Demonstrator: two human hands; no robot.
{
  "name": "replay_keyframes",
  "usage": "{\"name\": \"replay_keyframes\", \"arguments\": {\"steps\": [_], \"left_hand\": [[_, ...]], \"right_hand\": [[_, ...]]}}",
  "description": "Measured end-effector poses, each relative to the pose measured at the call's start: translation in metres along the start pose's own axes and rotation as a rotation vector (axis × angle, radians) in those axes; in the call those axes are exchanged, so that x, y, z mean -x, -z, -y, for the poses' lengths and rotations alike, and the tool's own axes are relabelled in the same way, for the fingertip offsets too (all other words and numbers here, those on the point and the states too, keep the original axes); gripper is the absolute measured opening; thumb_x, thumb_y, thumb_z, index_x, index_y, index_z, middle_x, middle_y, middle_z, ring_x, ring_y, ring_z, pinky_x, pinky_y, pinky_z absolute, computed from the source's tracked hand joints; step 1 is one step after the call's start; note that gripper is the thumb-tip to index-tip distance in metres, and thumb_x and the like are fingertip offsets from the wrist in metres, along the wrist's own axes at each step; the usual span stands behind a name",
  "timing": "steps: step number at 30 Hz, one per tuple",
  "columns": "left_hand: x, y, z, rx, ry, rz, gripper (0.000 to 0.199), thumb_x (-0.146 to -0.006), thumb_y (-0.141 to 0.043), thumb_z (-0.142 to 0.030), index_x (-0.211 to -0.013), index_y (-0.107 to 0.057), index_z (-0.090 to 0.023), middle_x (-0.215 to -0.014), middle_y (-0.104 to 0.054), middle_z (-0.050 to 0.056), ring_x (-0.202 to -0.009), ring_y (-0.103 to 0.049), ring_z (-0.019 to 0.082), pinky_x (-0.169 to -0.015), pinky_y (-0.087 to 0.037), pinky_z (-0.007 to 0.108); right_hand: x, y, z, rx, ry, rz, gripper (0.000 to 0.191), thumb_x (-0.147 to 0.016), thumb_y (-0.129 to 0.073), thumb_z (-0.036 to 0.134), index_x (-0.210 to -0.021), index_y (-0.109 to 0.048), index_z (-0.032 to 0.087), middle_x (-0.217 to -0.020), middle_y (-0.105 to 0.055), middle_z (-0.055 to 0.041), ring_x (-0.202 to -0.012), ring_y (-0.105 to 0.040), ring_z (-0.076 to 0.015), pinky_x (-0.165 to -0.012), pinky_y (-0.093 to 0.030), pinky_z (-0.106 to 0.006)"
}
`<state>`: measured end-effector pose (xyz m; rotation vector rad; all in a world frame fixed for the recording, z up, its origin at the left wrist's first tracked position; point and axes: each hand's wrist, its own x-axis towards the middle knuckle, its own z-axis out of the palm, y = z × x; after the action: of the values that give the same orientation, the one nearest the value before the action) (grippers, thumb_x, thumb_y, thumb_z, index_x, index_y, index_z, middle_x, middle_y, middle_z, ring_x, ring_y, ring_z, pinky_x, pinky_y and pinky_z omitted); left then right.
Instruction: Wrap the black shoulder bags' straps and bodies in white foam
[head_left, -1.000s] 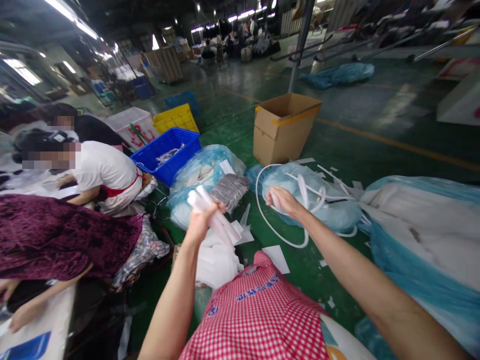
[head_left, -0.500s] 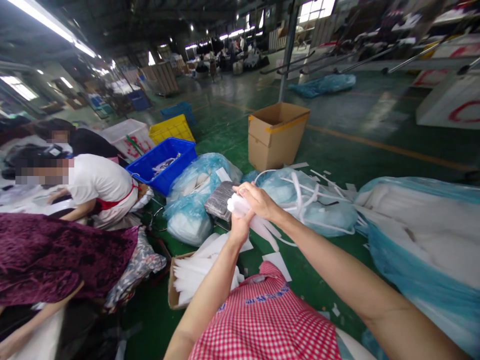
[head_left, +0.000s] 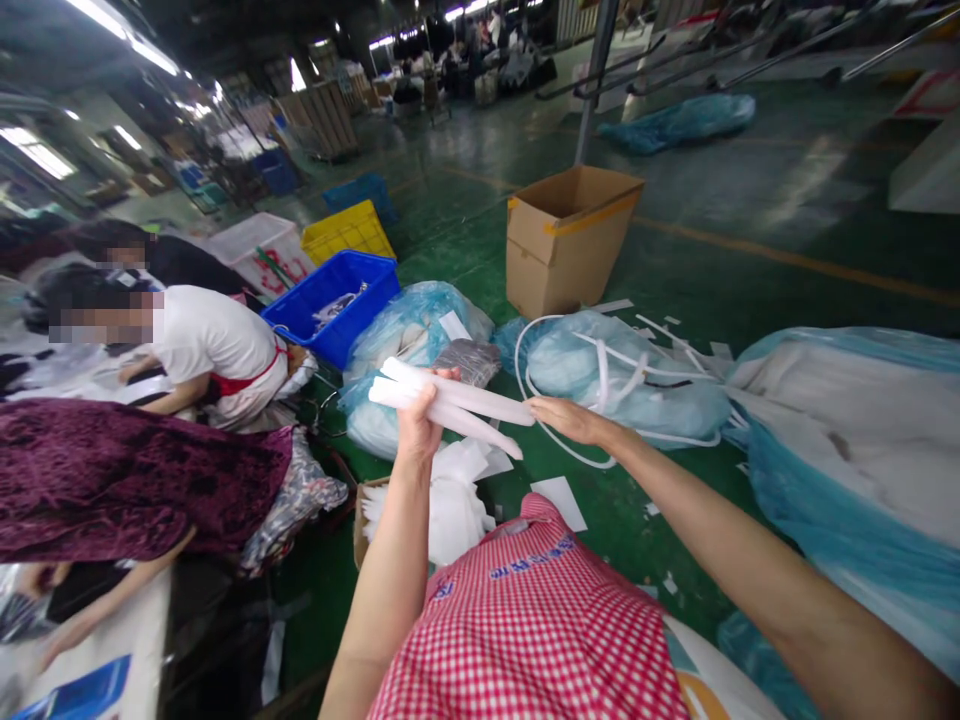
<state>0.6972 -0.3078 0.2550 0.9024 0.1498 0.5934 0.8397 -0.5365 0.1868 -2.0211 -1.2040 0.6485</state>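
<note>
My left hand [head_left: 420, 420] is closed around several long white foam strips [head_left: 480, 402] with rounded ends, held out level in front of me. Their blunt ends stick out to the left of my fingers and the tapered ends point right. The fingers of my right hand [head_left: 566, 418] are pressed together at the tip of the upper strip and seem to pinch it; the fingertips are partly hidden. Below my left wrist, a carton [head_left: 361, 525] holds more white foam pieces [head_left: 457, 515]. A grey wrapped bundle [head_left: 476, 362] lies just beyond the strips.
Blue plastic bags [head_left: 420, 310] of white material lie ahead, with a large one [head_left: 795, 480] at right. A tall cardboard box [head_left: 547, 265] stands behind, and blue [head_left: 360, 330] and yellow [head_left: 349, 238] crates are to its left. People [head_left: 217, 340] bend over work at left.
The bunch of strips has turned from end-on to lying crosswise. My left hand has moved left, and my right hand has slid to the strips' right end. The view has shifted slightly.
</note>
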Motion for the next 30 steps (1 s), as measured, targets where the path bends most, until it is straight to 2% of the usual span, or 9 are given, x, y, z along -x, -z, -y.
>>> {"name": "replay_keyframes", "arguments": {"steps": [6, 11, 16, 19, 22, 24, 26, 28, 30], "left_hand": [[-0.002, 0.010, -0.010, -0.016, -0.058, -0.019, 0.038, -0.062, -0.087, -0.036, -0.089, -0.065, -0.021, -0.085, -0.067, 0.000, -0.091, -0.068, 0.021, -0.101, -0.049, 0.045], [0.003, 0.003, -0.012, -0.021, -0.037, -0.038, 0.039, -0.059, -0.087, -0.039, -0.086, -0.064, -0.021, -0.080, -0.061, 0.000, -0.083, -0.064, 0.019, -0.095, -0.051, 0.044], [0.029, -0.023, 0.004, -0.011, 0.074, 0.042, 0.039, -0.060, -0.086, -0.042, -0.081, -0.061, -0.021, -0.072, -0.053, -0.002, -0.075, -0.058, 0.016, -0.095, -0.050, 0.044], [0.039, -0.023, -0.018, 0.024, 0.038, 0.032, 0.037, -0.062, -0.086, -0.041, -0.081, -0.061, -0.021, -0.069, -0.050, -0.003, -0.069, -0.054, 0.013, -0.090, -0.052, 0.039], [0.033, -0.006, -0.058, 0.028, -0.163, -0.072, 0.037, -0.061, -0.087, -0.039, -0.086, -0.063, -0.025, -0.069, -0.052, -0.005, -0.065, -0.053, 0.011, -0.080, -0.053, 0.032], [0.023, 0.004, -0.069, -0.111, -0.151, -0.131, 0.038, -0.058, -0.088, -0.035, -0.087, -0.066, -0.023, -0.072, -0.059, -0.002, -0.070, -0.059, 0.015, -0.080, -0.054, 0.033], [0.015, 0.002, -0.053, -0.316, 0.057, -0.163, 0.035, -0.055, -0.088, -0.033, -0.080, -0.069, -0.017, -0.074, -0.067, 0.003, -0.070, -0.063, 0.019, -0.073, -0.054, 0.035], [0.010, -0.010, -0.015, -0.426, 0.229, -0.159, 0.032, -0.054, -0.086, -0.032, -0.076, -0.071, -0.014, -0.074, -0.070, 0.006, -0.069, -0.065, 0.021, -0.072, -0.053, 0.036], [0.009, -0.028, 0.026, -0.424, 0.268, -0.131, 0.034, -0.056, -0.084, -0.032, -0.082, -0.074, -0.013, -0.078, -0.073, 0.008, -0.070, -0.067, 0.024, -0.073, -0.054, 0.039]], "right_hand": [[0.003, -0.016, 0.005, 0.047, 0.050, -0.065, 0.031, -0.095, -0.038, 0.039, -0.107, -0.061, 0.020, -0.104, -0.066, -0.0082, -0.095, -0.060, -0.0228, -0.088, -0.045, -0.035], [-0.001, -0.031, 0.011, -0.158, -0.075, -0.345, 0.010, -0.080, -0.055, 0.033, -0.077, -0.055, 0.024, -0.076, -0.062, -0.0026, -0.076, -0.055, -0.0206, -0.078, -0.041, -0.032], [-0.022, -0.039, 0.002, -0.365, -0.217, -0.579, 0.019, -0.080, -0.038, 0.037, -0.066, -0.040, 0.025, -0.056, -0.044, 0.0023, -0.057, -0.044, -0.0162, -0.057, -0.039, -0.027], [-0.025, -0.025, -0.010, -0.539, -0.247, -0.669, 0.023, -0.080, -0.033, 0.043, -0.064, -0.031, 0.026, -0.049, -0.034, 0.0049, -0.046, -0.035, -0.0134, -0.045, -0.034, -0.026], [-0.010, 0.004, -0.021, -0.665, -0.246, -0.720, 0.030, -0.079, -0.037, 0.050, -0.064, -0.024, 0.027, -0.045, -0.022, 0.0085, -0.039, -0.024, -0.0111, -0.039, -0.029, -0.025], [-0.002, 0.020, -0.019, -0.722, -0.226, -0.708, 0.033, -0.079, -0.043, 0.053, -0.065, -0.030, 0.027, -0.045, -0.027, 0.0081, -0.039, -0.028, -0.0112, -0.039, -0.032, -0.025], [-0.004, 0.029, -0.005, -0.761, -0.188, -0.647, 0.032, -0.078, -0.051, 0.054, -0.069, -0.041, 0.026, -0.051, -0.044, 0.0038, -0.044, -0.044, -0.0139, -0.045, -0.043, -0.028], [-0.016, 0.029, 0.021, -0.750, -0.089, -0.530, 0.030, -0.081, -0.055, 0.053, -0.077, -0.050, 0.025, -0.066, -0.061, -0.0017, -0.060, -0.059, -0.0180, -0.061, -0.054, -0.034], [-0.030, 0.026, 0.049, -0.643, 0.045, -0.444, 0.029, -0.086, -0.053, 0.053, -0.084, -0.054, 0.024, -0.083, -0.068, -0.0046, -0.076, -0.065, -0.0198, -0.079, -0.055, -0.037]]}}
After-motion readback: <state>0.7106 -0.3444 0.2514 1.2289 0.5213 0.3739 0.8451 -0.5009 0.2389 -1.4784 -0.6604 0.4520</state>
